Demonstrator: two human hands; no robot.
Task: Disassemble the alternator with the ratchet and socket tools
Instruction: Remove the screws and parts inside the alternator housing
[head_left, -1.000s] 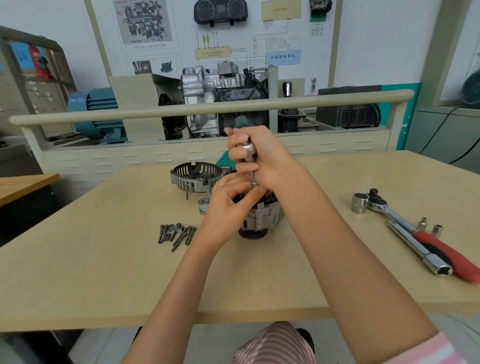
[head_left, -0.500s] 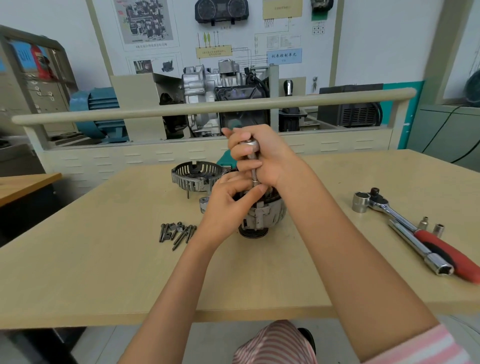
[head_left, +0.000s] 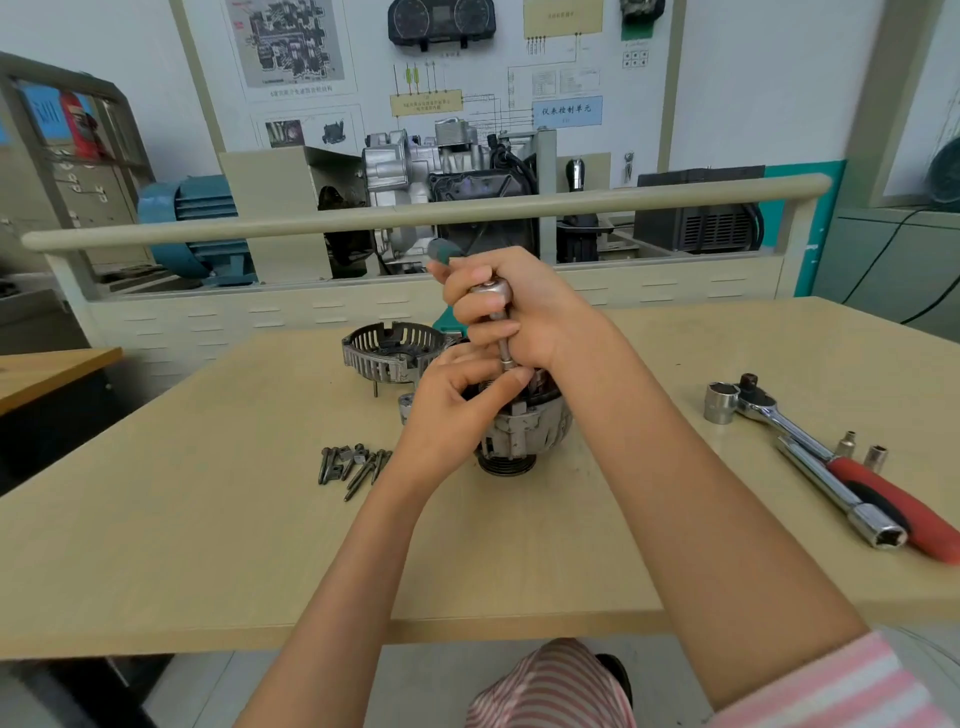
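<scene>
R hand (head_left: 524, 317) wrapped round upright driver (head_left: 497, 312), socket end down into alternator (head_left: 524, 431) at mid-table (head_left: 208, 545). L hand (head_left: 457, 400) pinches shaft base, steadying. Advice: keep tool vertical, press down, turn slowly. Removed bolts (head_left: 350, 467) lie just left; cover (head_left: 392, 351) behind.

Left hand (head_left: 457, 410) fingertips now slightly higher on the driver shaft (head_left: 503, 343), nearer the right hand (head_left: 511, 312).
</scene>
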